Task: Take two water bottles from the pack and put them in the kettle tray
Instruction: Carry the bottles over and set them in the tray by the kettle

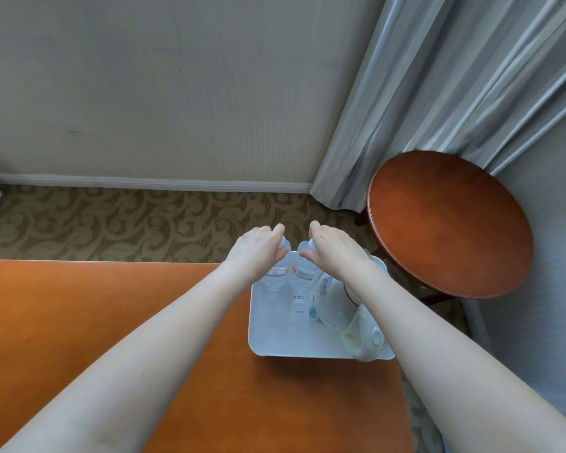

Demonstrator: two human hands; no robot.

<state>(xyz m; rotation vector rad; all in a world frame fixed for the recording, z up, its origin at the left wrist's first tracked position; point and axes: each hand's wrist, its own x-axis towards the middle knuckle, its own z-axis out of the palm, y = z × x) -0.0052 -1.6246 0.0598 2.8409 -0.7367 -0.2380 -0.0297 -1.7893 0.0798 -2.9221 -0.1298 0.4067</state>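
Note:
Two clear water bottles stand upright side by side at the far end of a white kettle tray (275, 338). My left hand (258, 250) grips the top of the left bottle (276, 277). My right hand (334, 250) grips the top of the right bottle (304, 271). Both caps are mostly hidden under my fingers. A white kettle (335, 305) occupies the tray's right side, partly covered by my right forearm. The bottle pack is out of view.
The tray rests at the far right corner of an orange wooden table (111, 305). A round dark wooden side table (448, 223) stands to the right, beside grey curtains (438, 93). Patterned carpet (111, 220) and a beige wall lie beyond.

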